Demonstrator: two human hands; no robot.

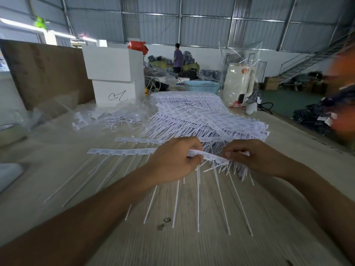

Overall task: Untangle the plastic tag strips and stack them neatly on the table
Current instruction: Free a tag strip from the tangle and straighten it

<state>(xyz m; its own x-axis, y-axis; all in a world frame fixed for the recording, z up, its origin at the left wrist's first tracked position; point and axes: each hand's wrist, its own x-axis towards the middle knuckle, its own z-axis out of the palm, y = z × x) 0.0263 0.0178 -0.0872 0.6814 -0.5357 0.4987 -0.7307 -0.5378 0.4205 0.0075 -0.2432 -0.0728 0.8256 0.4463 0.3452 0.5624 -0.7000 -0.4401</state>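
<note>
A big tangled heap of white plastic tag strips (201,118) covers the middle of the wooden table (192,237). My left hand (172,160) grips one white tag strip (213,158) by its flat header, and my right hand (255,158) pinches the same strip at its right end. The strip's long thin tails hang down toward me over the tabletop. Two more strips (123,151) lie flat side by side to the left of my left hand, tails pointing at me.
Clear plastic bags with more tags (107,120) lie at the left rear. White boxes (115,73) and a brown board (44,72) stand behind them. A blue basket (201,86) and a cream appliance (238,81) sit at the back. A person in orange (343,93) is at the right edge.
</note>
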